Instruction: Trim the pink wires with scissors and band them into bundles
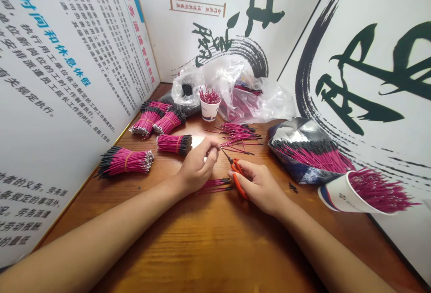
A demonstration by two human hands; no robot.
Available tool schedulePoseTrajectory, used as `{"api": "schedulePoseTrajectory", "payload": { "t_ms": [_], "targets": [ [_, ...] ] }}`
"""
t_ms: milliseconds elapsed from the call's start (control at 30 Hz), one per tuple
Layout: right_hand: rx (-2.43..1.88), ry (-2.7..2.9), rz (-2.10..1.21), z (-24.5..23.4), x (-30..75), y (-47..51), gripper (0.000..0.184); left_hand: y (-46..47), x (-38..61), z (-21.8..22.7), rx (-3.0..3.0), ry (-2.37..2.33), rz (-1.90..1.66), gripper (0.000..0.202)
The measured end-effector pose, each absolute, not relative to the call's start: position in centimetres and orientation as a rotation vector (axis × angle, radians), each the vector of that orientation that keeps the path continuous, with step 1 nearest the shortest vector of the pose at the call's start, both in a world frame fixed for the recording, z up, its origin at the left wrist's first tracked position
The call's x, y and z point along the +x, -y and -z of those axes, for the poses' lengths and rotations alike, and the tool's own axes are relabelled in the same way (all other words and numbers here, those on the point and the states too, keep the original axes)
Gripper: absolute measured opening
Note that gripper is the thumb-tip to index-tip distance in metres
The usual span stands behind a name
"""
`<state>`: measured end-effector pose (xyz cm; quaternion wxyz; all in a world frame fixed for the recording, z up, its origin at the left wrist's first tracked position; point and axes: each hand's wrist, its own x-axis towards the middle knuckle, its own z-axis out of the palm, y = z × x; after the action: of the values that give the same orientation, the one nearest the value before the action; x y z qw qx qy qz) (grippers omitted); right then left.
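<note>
My right hand [261,183] is closed around the orange handles of a small pair of scissors [239,179]. The narrow dark blades point up and left, their tips almost at the fingers of my left hand [201,165]. Thumb and forefinger of that hand are pinched together; what they hold is too small to make out. Below the hands lies a small row of magenta wires with black ends [215,186]. A looser pile of the same wires [239,135] is spread just beyond the scissors. A white piece [198,141] shows partly behind my left hand.
Banded wire bundles [126,162] lie at the left, several in all. A paper cup of wires [211,109] stands at the back by clear plastic bags [256,104]. At the right are an opened bag of wires [306,151], a tipped cup [350,194] and small black bits [293,188]. Printed panels enclose the table.
</note>
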<state>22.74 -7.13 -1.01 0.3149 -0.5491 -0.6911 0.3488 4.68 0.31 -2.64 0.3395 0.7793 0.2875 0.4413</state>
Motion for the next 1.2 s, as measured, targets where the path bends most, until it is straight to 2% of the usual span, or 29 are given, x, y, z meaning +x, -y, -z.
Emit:
{"api": "schedulePoseTrajectory", "payload": {
  "t_ms": [133,333,767,1000,1200],
  "targets": [
    [-1.430,1.745,-0.893,1.1,22.7,7.0,0.030,-0.2,4.7,2.4,2.073,-0.762,-1.150,0.012],
    [-1.316,1.432,-0.971,0.7,22.2,7.2,0.022,0.5,4.9,1.6,2.407,-0.656,-1.045,0.010],
    [-1.312,1.344,-1.119,0.4,21.9,7.4,0.033,0.6,5.0,1.1,2.508,-0.575,-0.973,0.010],
    [-1.313,1.391,-1.055,0.5,21.9,7.4,0.029,0.5,4.9,1.6,2.591,-0.680,-1.181,0.008],
    [-1.472,1.660,-0.826,1.1,22.6,7.2,0.019,-0.3,4.8,2.0,2.337,-0.790,-1.313,0.006]
  ]
}}
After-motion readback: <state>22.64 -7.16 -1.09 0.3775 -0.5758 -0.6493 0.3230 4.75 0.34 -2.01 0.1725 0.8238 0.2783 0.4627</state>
